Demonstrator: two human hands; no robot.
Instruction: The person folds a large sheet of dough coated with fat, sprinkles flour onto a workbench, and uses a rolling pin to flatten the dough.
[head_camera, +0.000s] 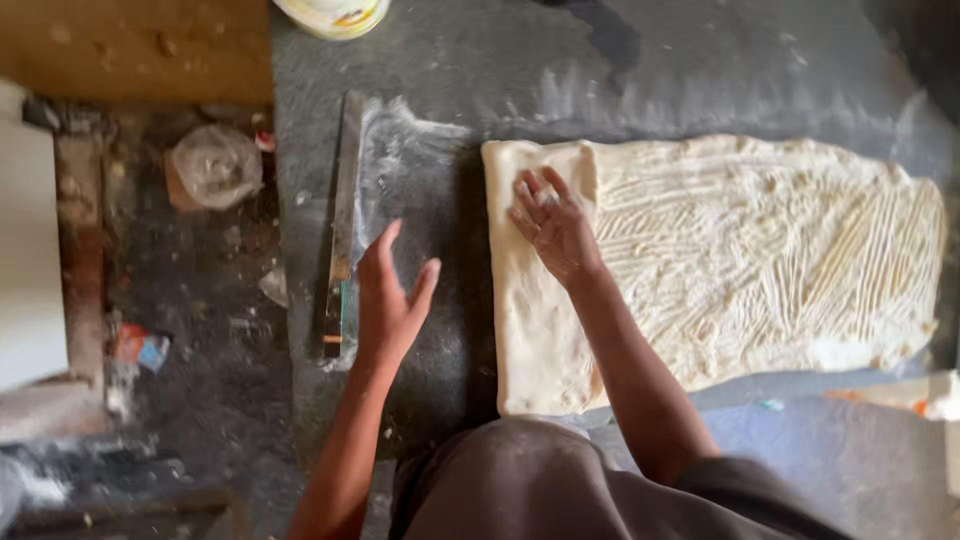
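Observation:
A wide sheet of pale dough (760, 250) lies on a dark floured worktop (650, 90), its top smeared with a ridged yellowish spread. The sheet's left end is folded over into a smooth flap (535, 330). My right hand (552, 224) presses flat on that flap, fingers spread. My left hand (390, 300) hovers open above the bare worktop, just left of the dough and right of a long knife (343, 220). It holds nothing.
The long knife lies along the worktop's left edge beside a patch of flour. A round container (335, 14) stands at the top edge. Left of the worktop, the floor holds a plastic-wrapped bundle (215, 165) and scraps. A pale block (920, 395) sits at the right.

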